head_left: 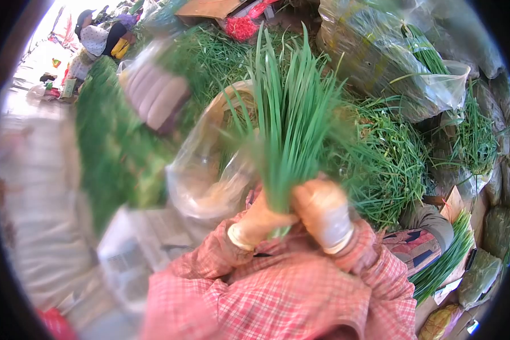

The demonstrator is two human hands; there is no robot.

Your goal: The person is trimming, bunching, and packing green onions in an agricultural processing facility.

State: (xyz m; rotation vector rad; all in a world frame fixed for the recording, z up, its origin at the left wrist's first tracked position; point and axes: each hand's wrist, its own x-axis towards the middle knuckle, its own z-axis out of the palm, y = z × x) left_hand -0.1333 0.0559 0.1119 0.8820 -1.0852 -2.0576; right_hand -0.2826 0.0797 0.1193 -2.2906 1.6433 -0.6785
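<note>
A bunch of chives (289, 113) stands nearly upright in front of my chest, long green leaves fanning out at the top. Wrapped round its lower end is my left hand (263, 218), in a pale, stained glove. Beside it, my right hand (323, 209), gloved too, is curled closed against the same stems; motion smears its fingers. A little of the stem ends shows below the left hand. Just beyond my hands is an open clear plastic bag (201, 181).
Loose chive leaves (379, 164) are heaped behind and to the right. Plastic-wrapped bundles (379, 56) lie at upper right. More chives (447, 260) rest near my right side. A red string tangle (242, 28) and a grey-purple padded object (156, 93) lie ahead. Another person (93, 42) is at far left.
</note>
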